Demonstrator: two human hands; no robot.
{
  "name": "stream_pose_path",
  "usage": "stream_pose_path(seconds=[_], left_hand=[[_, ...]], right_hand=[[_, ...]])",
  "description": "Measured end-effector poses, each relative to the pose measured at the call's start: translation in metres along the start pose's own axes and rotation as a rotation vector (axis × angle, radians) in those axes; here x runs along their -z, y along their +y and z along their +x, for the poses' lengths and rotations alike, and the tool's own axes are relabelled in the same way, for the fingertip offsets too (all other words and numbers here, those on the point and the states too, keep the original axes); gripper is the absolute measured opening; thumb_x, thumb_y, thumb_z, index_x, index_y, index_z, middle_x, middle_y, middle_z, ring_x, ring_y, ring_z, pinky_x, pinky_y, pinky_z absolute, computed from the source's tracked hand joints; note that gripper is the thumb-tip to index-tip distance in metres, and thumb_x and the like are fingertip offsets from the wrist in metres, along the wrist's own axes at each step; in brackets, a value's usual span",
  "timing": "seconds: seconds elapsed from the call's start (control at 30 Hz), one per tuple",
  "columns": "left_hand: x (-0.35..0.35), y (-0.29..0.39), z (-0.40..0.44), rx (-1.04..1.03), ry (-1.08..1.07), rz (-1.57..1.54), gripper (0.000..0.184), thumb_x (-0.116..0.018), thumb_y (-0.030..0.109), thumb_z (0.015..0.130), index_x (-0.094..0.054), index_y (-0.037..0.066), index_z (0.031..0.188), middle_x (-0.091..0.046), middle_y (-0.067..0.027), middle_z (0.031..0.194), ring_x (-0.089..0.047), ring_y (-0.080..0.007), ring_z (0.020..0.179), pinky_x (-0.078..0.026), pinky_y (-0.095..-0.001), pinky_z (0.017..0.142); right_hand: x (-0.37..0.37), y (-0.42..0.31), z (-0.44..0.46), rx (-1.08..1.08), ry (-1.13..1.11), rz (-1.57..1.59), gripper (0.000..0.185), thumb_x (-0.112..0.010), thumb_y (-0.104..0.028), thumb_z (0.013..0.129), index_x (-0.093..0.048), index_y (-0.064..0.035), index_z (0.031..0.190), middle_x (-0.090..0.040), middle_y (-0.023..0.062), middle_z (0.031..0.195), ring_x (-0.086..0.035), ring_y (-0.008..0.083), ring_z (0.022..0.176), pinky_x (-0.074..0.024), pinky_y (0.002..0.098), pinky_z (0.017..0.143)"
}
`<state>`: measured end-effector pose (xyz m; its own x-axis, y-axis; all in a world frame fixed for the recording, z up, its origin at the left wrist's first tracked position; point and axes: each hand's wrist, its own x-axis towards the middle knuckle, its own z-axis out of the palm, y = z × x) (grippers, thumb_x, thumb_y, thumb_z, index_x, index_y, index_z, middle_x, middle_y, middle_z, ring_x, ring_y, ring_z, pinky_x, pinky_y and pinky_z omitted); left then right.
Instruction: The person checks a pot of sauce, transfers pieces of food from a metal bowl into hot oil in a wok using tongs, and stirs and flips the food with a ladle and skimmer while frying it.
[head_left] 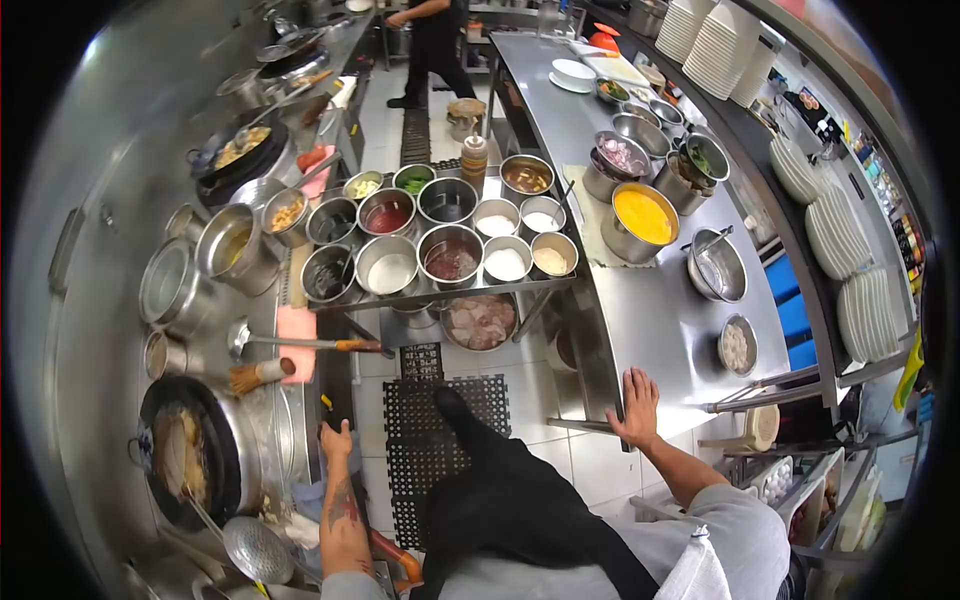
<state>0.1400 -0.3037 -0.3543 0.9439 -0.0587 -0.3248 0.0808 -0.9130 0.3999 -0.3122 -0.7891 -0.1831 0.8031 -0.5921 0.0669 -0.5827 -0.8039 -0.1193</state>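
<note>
Steel is being seen on both sides: a bench [630, 310] at right, a stove [268, 412] at left. Between them, tile [532, 398] is being partly covered by a black mat [412, 445]. Ahead, filled pots [450, 255] are being carried on a rack [450, 294]; at far right, plates [868, 312] are being stacked. A co-worker [430, 35] is being cut off by the top edge; the picture's corners are being lost to black. A small yellow-tipped thing [326, 402], perhaps a knob, is being seen poorly at the stove's front.

Just beside it, the left hand [336, 437] is being held half curled, thumb up; whether anything is being gripped cannot be told. The right hand [636, 408] is being rested on the bench's near edge, opened wide, fingers spread, nothing being grasped.
</note>
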Motion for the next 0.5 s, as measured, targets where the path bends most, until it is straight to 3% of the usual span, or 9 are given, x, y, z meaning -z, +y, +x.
stream_pose_path(seconds=[0.03, 0.13, 0.17, 0.23, 0.3, 0.37, 0.4, 0.43, 0.5], left_hand=[[-0.015, 0.002, 0.015, -0.007, -0.020, 0.010, 0.081, -0.062, 0.042, 0.089, -0.033, -0.014, 0.139, -0.041, -0.0342, 0.139, -0.039, -0.0436, 0.132, -0.031, -0.0421, 0.112], [-0.055, 0.005, 0.062, -0.093, 0.038, -0.060, 0.087, -0.051, 0.047, 0.095, -0.013, -0.012, 0.146, -0.019, -0.0322, 0.152, -0.019, -0.0403, 0.143, -0.018, -0.0418, 0.118], [-0.071, 0.012, 0.077, -0.099, 0.023, -0.055, 0.087, -0.051, 0.047, 0.095, -0.013, -0.012, 0.146, -0.019, -0.0322, 0.152, -0.019, -0.0403, 0.143, -0.018, -0.0418, 0.118], [-0.101, 0.020, 0.091, 0.057, 0.193, -0.082, 0.083, -0.049, 0.043, 0.096, -0.013, -0.012, 0.146, -0.016, -0.0310, 0.153, -0.016, -0.0399, 0.144, -0.017, -0.0427, 0.118], [-0.100, 0.034, 0.096, -0.001, 0.187, 0.013, 0.082, -0.050, 0.041, 0.096, -0.012, -0.010, 0.147, -0.013, -0.0291, 0.155, -0.015, -0.0391, 0.144, -0.019, -0.0433, 0.118], [-0.081, 0.052, 0.103, 0.102, -0.197, 0.293, 0.080, -0.050, 0.039, 0.095, -0.012, -0.008, 0.148, -0.011, -0.0265, 0.156, -0.013, -0.0388, 0.145, -0.023, -0.0459, 0.116], [-0.077, 0.055, 0.111, 0.084, -0.160, 0.338, 0.080, -0.053, 0.039, 0.094, -0.017, -0.008, 0.148, -0.023, -0.0266, 0.153, -0.026, -0.0403, 0.141, -0.031, -0.0453, 0.112], [-0.073, 0.050, 0.125, 0.086, -0.167, 0.349, 0.080, -0.053, 0.039, 0.094, -0.017, -0.008, 0.148, -0.023, -0.0266, 0.153, -0.026, -0.0403, 0.141, -0.031, -0.0453, 0.112], [-0.060, 0.044, 0.164, 0.195, -0.436, 0.223, 0.079, -0.056, 0.039, 0.091, -0.024, -0.008, 0.146, -0.037, -0.0281, 0.146, -0.041, -0.0425, 0.132, -0.036, -0.0428, 0.109]], right_hand=[[0.001, -0.004, 0.004, -0.019, -0.013, -0.005, 0.086, -0.065, -0.041, 0.077, -0.031, 0.0031, 0.143, -0.030, 0.0238, 0.148, -0.023, 0.0417, 0.139, -0.0159, 0.0586, 0.111], [0.002, -0.017, 0.021, -0.116, -0.071, -0.027, 0.091, -0.066, -0.040, 0.076, -0.027, 0.0050, 0.144, -0.027, 0.0264, 0.149, -0.021, 0.0429, 0.140, -0.0133, 0.0587, 0.112], [0.000, -0.018, 0.028, -0.130, -0.080, -0.032, 0.091, -0.066, -0.040, 0.076, -0.027, 0.0050, 0.144, -0.027, 0.0264, 0.149, -0.021, 0.0429, 0.140, -0.0133, 0.0587, 0.112], [-0.003, -0.017, 0.033, -0.160, -0.136, -0.071, 0.096, -0.065, -0.046, 0.075, -0.023, 0.0029, 0.147, -0.023, 0.0245, 0.152, -0.018, 0.0411, 0.142, -0.0084, 0.0559, 0.115], [-0.007, -0.017, 0.039, -0.172, -0.160, -0.081, 0.098, -0.065, -0.047, 0.074, -0.023, 0.0031, 0.147, -0.023, 0.0254, 0.152, -0.017, 0.0418, 0.142, -0.0077, 0.0559, 0.115], [-0.006, -0.018, 0.044, -0.162, -0.163, -0.052, 0.094, -0.066, -0.041, 0.075, -0.024, 0.0053, 0.145, -0.025, 0.0280, 0.150, -0.017, 0.0450, 0.141, -0.0104, 0.0611, 0.112], [-0.007, -0.018, 0.046, -0.177, -0.179, -0.055, 0.095, -0.065, -0.041, 0.075, -0.022, 0.0053, 0.146, -0.024, 0.0285, 0.150, -0.016, 0.0462, 0.141, -0.0096, 0.0619, 0.112], [-0.008, -0.017, 0.045, -0.182, -0.191, -0.052, 0.095, -0.065, -0.041, 0.075, -0.022, 0.0053, 0.146, -0.024, 0.0285, 0.150, -0.016, 0.0462, 0.141, -0.0096, 0.0619, 0.112], [-0.011, -0.015, 0.045, -0.179, -0.225, -0.115, 0.100, -0.063, -0.048, 0.075, -0.019, 0.0033, 0.148, -0.020, 0.0271, 0.152, -0.015, 0.0428, 0.143, -0.0056, 0.0569, 0.115]])
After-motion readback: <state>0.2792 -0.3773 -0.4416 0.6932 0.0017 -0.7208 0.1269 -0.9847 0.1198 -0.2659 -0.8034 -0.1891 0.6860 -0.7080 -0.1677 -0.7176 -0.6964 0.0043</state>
